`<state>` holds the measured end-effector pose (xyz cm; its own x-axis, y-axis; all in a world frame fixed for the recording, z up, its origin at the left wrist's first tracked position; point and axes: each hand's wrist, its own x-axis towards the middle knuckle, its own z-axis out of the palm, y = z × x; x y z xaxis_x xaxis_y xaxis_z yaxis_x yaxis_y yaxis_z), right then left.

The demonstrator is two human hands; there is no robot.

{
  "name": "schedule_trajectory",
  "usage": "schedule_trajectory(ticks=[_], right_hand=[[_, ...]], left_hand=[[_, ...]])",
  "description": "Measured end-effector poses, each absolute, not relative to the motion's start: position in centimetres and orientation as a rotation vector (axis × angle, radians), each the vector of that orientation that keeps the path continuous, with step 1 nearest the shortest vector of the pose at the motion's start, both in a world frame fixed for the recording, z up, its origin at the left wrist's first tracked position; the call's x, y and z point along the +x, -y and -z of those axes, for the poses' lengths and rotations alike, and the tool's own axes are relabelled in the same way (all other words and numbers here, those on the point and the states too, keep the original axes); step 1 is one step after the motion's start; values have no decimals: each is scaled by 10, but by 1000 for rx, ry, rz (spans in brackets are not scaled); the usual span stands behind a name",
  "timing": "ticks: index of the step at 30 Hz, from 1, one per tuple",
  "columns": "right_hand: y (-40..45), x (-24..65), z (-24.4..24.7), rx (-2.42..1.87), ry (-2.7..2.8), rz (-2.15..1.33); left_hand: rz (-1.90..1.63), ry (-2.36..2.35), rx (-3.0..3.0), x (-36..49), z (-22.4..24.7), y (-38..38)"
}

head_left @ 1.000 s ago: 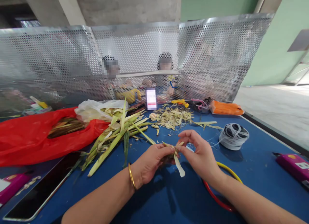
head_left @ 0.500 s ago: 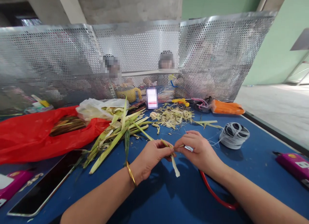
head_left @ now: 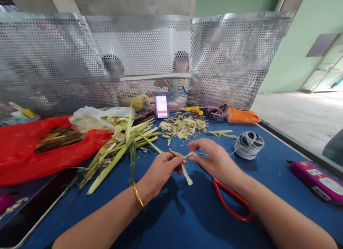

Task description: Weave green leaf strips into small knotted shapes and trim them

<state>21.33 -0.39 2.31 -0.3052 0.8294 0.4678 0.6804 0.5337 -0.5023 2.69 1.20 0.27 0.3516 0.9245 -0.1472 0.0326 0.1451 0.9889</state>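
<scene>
My left hand (head_left: 163,169), with a gold bangle at its wrist, pinches a small piece of pale green leaf strips (head_left: 187,174) above the blue table. One strip end hangs down and another points right. Close by on the right is my right hand (head_left: 211,157), its thumb and fingers apart around the right-pointing end, with nothing visibly gripped. Red-handled scissors (head_left: 235,217) lie partly under my right forearm. To the left lies a pile of long green leaf stalks (head_left: 118,163). A ball of grey string (head_left: 249,145) sits to the right, its thread trailing toward my right hand.
Leaf scraps (head_left: 187,125) lie behind my hands, near an upright phone (head_left: 161,106). A red bag (head_left: 16,149) and a dark tablet-like device (head_left: 34,202) are at left. An orange packet (head_left: 242,115) and purple box (head_left: 316,179) are at right. People show behind the perforated metal screen (head_left: 150,38).
My right hand has opened its pinch and come slightly away from the strips. My left hand keeps its hold. The whole view has shifted, showing more of the right side and the scissors.
</scene>
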Motion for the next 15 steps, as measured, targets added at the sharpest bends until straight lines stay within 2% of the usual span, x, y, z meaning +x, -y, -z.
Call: schedule_trajectory(ticks=[3, 7, 15], right_hand=[[12, 242, -36, -1531, 1983, -218], [39, 264, -27, -1987, 2261, -52], [58, 255, -1, -2236, 2444, -26]], left_hand=[[-888, -1018, 1153, 21, -2, -19], [-898, -1083, 1053, 16, -2, -26], [-822, -1065, 951, 17, 5, -26]])
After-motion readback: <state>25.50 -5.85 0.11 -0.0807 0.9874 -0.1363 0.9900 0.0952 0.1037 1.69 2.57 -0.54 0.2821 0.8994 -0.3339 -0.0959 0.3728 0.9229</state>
